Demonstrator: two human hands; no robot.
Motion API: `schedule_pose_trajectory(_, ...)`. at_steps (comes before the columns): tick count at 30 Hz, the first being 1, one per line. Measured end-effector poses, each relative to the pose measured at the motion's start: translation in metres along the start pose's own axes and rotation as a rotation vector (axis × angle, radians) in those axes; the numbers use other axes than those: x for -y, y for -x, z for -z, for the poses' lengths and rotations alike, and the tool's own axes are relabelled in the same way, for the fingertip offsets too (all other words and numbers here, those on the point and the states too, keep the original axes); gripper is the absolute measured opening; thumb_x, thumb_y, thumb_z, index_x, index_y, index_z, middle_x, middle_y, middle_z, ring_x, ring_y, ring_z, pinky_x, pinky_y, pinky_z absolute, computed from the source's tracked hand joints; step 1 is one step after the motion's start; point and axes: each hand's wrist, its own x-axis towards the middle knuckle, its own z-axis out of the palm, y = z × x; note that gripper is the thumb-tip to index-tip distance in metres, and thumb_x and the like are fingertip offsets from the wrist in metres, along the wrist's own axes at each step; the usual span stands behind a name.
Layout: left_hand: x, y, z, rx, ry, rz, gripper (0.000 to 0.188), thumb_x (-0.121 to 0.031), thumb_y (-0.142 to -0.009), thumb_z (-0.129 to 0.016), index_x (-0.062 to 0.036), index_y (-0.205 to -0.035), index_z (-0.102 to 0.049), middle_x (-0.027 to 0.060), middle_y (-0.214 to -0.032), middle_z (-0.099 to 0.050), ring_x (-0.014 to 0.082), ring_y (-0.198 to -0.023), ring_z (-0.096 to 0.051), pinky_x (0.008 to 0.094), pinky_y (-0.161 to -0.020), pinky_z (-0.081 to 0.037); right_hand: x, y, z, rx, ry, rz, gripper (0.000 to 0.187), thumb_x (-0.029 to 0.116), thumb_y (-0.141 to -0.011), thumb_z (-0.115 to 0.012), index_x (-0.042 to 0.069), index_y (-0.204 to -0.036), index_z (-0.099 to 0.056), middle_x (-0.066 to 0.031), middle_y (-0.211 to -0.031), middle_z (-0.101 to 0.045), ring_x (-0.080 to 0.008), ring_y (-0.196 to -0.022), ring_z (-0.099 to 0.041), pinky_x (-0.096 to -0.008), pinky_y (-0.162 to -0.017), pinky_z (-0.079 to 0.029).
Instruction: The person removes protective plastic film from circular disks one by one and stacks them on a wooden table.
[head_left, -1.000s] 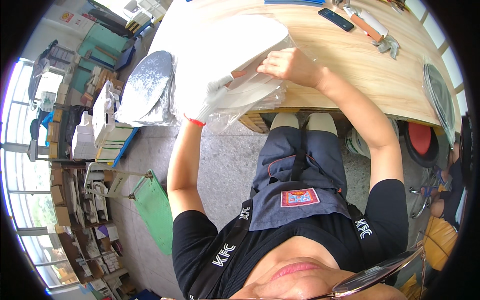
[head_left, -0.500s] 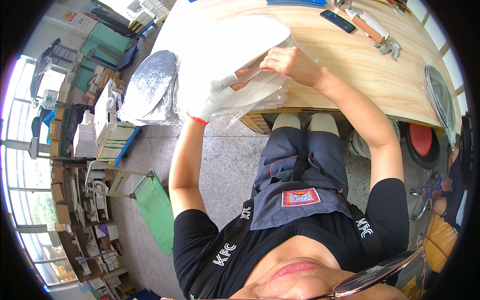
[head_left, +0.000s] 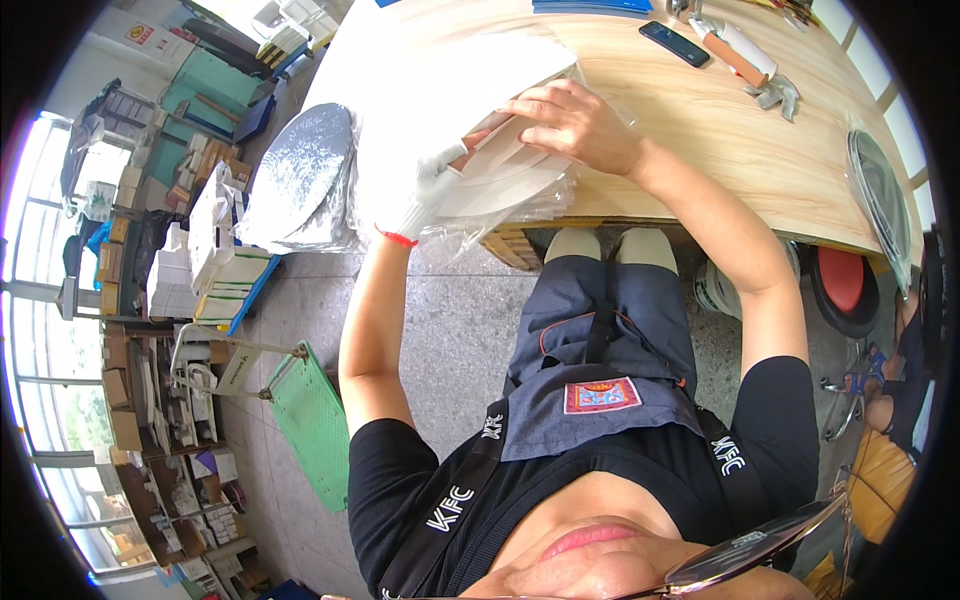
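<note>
A large white round disc [head_left: 505,75] lies over further pale discs [head_left: 525,175] with clear plastic film [head_left: 560,205] around them, at the table's near left edge. My left hand [head_left: 428,188], in a white glove with bare fingertips and a red cuff, grips the rim of the upper disc. Its fingertips reach between the layers, so part of the grip is hidden. My bare right hand [head_left: 585,130] has its fingers curled over the same rim, thumb below. Left of the discs lies a stack of dark, shiny, film-wrapped discs [head_left: 305,170].
On the wooden table [head_left: 690,150] lie a phone [head_left: 675,44], a roller-like tool [head_left: 738,55], a grey glove [head_left: 775,97] and blue sheets [head_left: 590,7]. A wrapped disc [head_left: 880,195] leans at the right edge. A green trolley [head_left: 308,430] and a red stool [head_left: 842,280] stand on the floor.
My right hand has shifted slightly left along the rim, its fingers going from a pinch to lying over the disc. My left fingers have drawn closer together on the rim.
</note>
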Motion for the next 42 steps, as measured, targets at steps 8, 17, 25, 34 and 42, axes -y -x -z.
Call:
schedule_pose_trajectory(8,-0.006,0.014,-0.008,0.083,-0.026,0.000,0.034,-0.003,-0.076,-0.066,-0.0084,-0.109,-0.076,0.0075,-0.109,-0.074,0.0164,-0.089,-0.067,0.0295,-0.079,-0.051,0.003,-0.009,-0.004,-0.049,-0.077,-0.131,0.013,0.023,-0.079,-0.075,0.015,-0.086,-0.067,0.0029,-0.116,-0.062,-0.0158,-0.107,-0.056,-0.0364,-0.098,-0.037)
schedule_pose_trajectory(17,-0.029,0.009,-0.001,-0.059,-0.094,-0.202,0.031,0.003,-0.072,-0.068,-0.0102,-0.100,-0.075,0.0062,-0.107,-0.074,0.0259,-0.096,-0.068,0.0322,-0.083,-0.053,0.007,0.000,-0.017,-0.007,-0.014,-0.077,0.016,0.016,-0.080,-0.068,0.015,-0.096,-0.063,0.0015,-0.089,-0.065,-0.0161,-0.091,-0.064,-0.0336,-0.086,-0.048)
schedule_pose_trajectory(25,-0.054,0.034,-0.025,0.031,0.034,-0.195,0.052,-0.008,-0.074,-0.073,-0.0063,-0.125,-0.060,0.0150,-0.118,-0.063,0.0319,-0.098,-0.063,0.0437,-0.084,-0.052,0.007,-0.010,-0.008,-0.102,-0.135,-0.281,0.013,0.012,-0.082,-0.067,0.012,-0.093,-0.059,-0.0010,-0.085,-0.067,-0.0192,-0.079,-0.067,-0.0318,-0.069,-0.055)
schedule_pose_trajectory(34,-0.029,0.066,-0.065,0.121,0.372,0.258,0.036,-0.019,-0.085,-0.072,-0.0054,-0.117,-0.063,0.0194,-0.109,-0.065,0.0353,-0.102,-0.062,0.0437,-0.089,-0.051,0.059,0.004,0.046,-0.102,-0.202,0.012,0.017,0.020,-0.083,-0.072,0.008,-0.087,-0.062,-0.0056,-0.096,-0.070,-0.0203,-0.082,-0.069,-0.0337,-0.072,-0.059)
schedule_pose_trajectory(42,-0.076,0.029,-0.019,0.372,-0.122,0.413,0.042,-0.019,-0.086,-0.070,-0.0059,-0.125,-0.060,0.0221,-0.117,-0.064,0.0404,-0.107,-0.061,0.0456,-0.093,-0.049,0.064,0.007,0.206,-0.143,-0.242,-0.173,0.010,0.001,-0.081,-0.072,0.002,-0.088,-0.066,-0.0115,-0.094,-0.073,-0.0225,-0.087,-0.073,-0.0292,-0.076,-0.061)
